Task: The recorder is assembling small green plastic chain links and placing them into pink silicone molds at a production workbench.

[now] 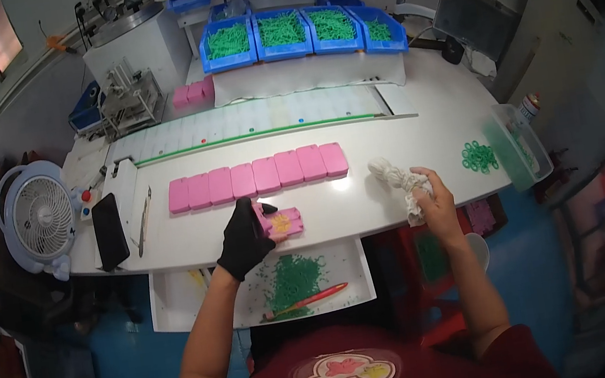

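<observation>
My left hand (243, 242), in a black glove, grips a pink block (284, 224) with a yellowish pattern in its face, just over the front edge of the white table. In my bare right hand (438, 204) is a bunched white cloth (393, 179), its knotted end pointing away from me to the left. A row of pink blocks (254, 177), side by side, lies on the table beyond my left hand. Below that hand, an open white drawer (167, 303) contains a heap of green scraps (292, 276) and a red-handled tool (318, 295).
Blue bins (229, 64) of green pieces stand at the back, behind a green-edged conveyor strip (246, 123). Green rings (478, 156) lie right, beside a clear tub (528, 155). At left are a thin metal tool (143, 224), a black phone-like slab (110, 231) and a fan (38, 213).
</observation>
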Demonstrator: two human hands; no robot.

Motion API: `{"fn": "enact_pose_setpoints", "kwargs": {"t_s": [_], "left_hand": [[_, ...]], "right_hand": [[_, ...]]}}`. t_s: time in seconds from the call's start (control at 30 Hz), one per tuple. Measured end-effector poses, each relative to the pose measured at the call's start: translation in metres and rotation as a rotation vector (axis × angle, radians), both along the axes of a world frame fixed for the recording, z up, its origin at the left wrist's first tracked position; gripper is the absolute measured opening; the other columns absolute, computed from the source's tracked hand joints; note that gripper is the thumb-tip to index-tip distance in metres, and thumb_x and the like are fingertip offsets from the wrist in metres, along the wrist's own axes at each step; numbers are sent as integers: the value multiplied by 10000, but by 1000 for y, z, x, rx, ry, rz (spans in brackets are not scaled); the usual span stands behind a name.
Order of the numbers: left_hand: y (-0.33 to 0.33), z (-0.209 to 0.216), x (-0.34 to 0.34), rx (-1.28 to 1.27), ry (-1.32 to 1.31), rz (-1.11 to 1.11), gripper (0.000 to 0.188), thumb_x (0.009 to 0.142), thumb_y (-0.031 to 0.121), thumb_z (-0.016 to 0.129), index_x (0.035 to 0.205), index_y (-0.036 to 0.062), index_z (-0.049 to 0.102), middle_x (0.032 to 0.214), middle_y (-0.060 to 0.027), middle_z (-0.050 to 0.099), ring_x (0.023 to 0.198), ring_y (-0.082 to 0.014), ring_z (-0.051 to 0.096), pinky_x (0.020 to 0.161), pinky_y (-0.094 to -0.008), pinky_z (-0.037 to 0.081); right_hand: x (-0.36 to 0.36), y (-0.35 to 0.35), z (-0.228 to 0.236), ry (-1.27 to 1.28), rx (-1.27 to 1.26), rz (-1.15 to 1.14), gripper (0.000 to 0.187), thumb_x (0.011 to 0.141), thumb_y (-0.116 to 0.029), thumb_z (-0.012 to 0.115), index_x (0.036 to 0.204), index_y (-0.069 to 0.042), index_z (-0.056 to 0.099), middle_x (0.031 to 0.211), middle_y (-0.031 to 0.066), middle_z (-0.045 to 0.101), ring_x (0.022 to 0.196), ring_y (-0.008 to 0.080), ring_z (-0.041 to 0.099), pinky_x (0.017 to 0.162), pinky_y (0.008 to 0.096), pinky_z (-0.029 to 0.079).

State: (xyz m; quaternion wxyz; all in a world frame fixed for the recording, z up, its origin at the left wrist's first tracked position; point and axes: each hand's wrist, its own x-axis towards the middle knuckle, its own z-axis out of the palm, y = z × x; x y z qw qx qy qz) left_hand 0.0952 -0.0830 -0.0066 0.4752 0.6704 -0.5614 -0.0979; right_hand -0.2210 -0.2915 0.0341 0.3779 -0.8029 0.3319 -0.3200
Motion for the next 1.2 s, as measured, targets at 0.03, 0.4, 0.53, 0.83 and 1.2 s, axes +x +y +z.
{"fn": "enact_pose_setpoints", "kwargs": {"t_s": [0.03,0.4,0.53,0.83,1.2], "left_hand": [[1,7,-1,68,-176,55,611,584,167,894,1016,66,474,976,-82,629,894,-237,627,804,-342,500],[4,-1,-3,63,-139,118,569,535,269,915,918,67,545,908,-53,565,793,-237,589,702,-347,497],[-1,3,-7,91,-146,164,552,567,272,905,938,58,557,909,-64,564,800,-240,590,713,-354,500],[4,28,-9,195,-26,146,643,628,272,862,1048,36,437,927,-163,582,866,-304,606,743,-382,500],[-8,32,-68,-86,893,-56,520,1013,472,416,1207,17,577,991,-27,599,842,-95,549,766,-261,464]], "right_hand": [[7,7,1,-372,418,66,402,928,-155,542,1302,-24,472,1037,171,635,794,198,631,663,304,521],[101,82,13,-121,288,247,272,913,-172,540,1131,-18,594,821,94,649,722,131,598,672,294,490],[98,73,-2,-118,288,288,294,890,-185,551,1134,-25,591,798,110,647,714,156,604,684,309,494],[23,29,21,-4,-132,-188,299,855,-96,566,1144,-18,559,939,179,646,841,262,638,749,355,502],[94,102,33,-56,-3,293,385,827,-205,720,1106,14,570,1011,169,631,915,347,612,795,390,501]]}}
